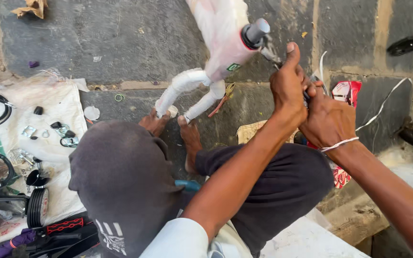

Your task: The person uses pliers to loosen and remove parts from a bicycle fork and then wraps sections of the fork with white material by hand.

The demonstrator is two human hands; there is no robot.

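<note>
Hands at the wrapped bicycle frame

Hands meet right of centre in the upper half of the frame. Left hand is closed, thumb up, gripping something at the frame's grey-capped end; what exactly sits inside the fist is hidden. Right hand, a white band at its wrist, is curled tight just beside it and touching it; its hold is hidden too. A thin metal part runs between the fists and the grey cap.

Bicycle frame, wrapped in pale pink-white padding, stands tilted at upper centre, its two white-wrapped legs reaching down to the stone floor. Padding looks soft and loose, the cap hard and smooth.

Risk, as a judgement: both fists crowd one small spot, so a slip could nip a finger or tip the frame, which has no visible support.

Another person in a dark cap crouches below, bare feet by the legs. Small metal fittings lie on a white sack at left; a red packet sits behind the hands.
</note>
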